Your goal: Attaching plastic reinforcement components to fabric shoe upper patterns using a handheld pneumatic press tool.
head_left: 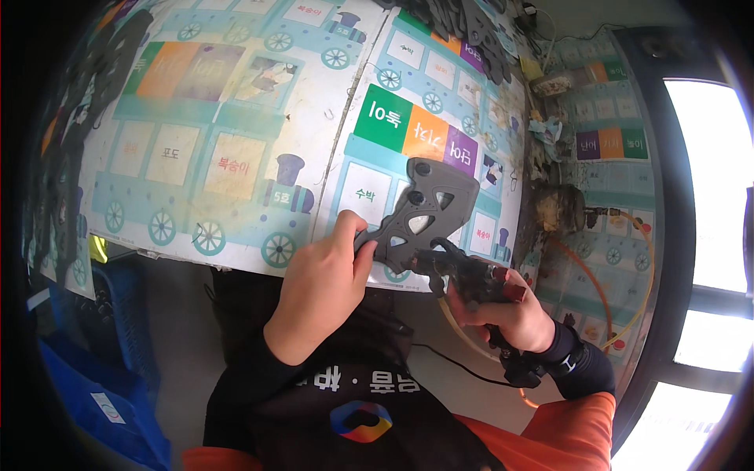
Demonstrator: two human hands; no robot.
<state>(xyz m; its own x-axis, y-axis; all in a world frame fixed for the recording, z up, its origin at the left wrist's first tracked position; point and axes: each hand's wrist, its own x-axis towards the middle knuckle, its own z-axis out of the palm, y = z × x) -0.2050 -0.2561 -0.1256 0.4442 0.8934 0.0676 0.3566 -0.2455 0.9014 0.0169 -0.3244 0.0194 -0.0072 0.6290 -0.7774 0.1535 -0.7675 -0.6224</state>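
My left hand [322, 286] pinches the near left end of a dark grey, flat bracket-like part [463, 192] with triangular cut-outs and round holes. The part is held tilted over the front of the table [314, 141]. My right hand [514, 315] is wrapped round the handle of a dark spray gun [471, 284] with red knobs at its back. The gun's nozzle points left and sits close to the part's near edge; whether they touch I cannot tell. Part of the gun's handle is hidden by my fingers.
Similar dark grey parts lie heaped at the far edge [471, 35] and along the table's left side [71, 157]. An orange hose [589, 271] hangs at the right, near a grimy wall fixture [559, 206]. Blue crates [102, 400] stand lower left; bright windows [711, 180] are on the right.
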